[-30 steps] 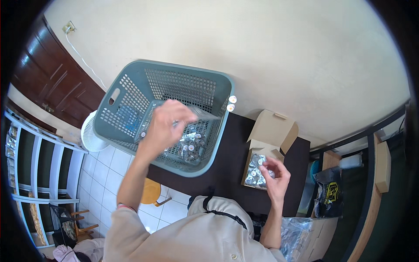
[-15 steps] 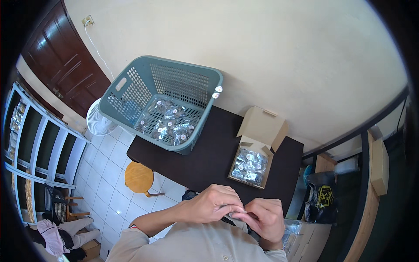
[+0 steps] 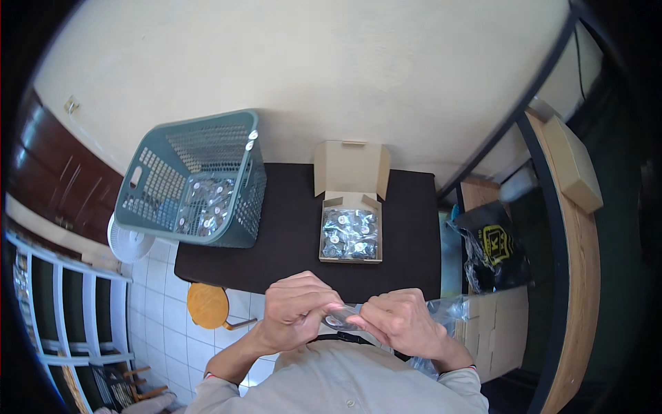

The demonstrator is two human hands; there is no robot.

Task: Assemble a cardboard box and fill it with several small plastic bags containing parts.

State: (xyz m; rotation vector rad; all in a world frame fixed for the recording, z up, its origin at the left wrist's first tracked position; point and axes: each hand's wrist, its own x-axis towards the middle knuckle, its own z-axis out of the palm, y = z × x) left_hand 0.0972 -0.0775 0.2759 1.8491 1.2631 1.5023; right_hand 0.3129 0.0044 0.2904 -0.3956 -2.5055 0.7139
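Close to my body, at the near edge of the dark table [image 3: 289, 269], my left hand [image 3: 298, 309] and my right hand [image 3: 407, 321] pinch a small clear plastic packet [image 3: 339, 319] between them. Something dark is inside it, too small to name, and my fingers cover both ends. Past my hands stands an open cardboard box [image 3: 350, 261] with its lid raised, filled with similar clear packets [image 3: 349, 231] that carry small round pale labels. More such packets [image 3: 207, 203] lie in the bottom of a green-grey plastic basket [image 3: 255, 207] at the table's left.
A wooden stool [image 3: 207, 306] stands on the tiled floor left of me, and a white fan [image 3: 129, 241] is behind the basket. On the right are a black plastic bag [image 3: 493, 245], cardboard boxes [image 3: 507, 331], clear plastic [image 3: 448, 310] and a wooden shelf [image 3: 583, 276].
The view has turned, so the table sits straighter and the basket and box appear further left. My hands have come slightly apart, showing more of the packet between them.
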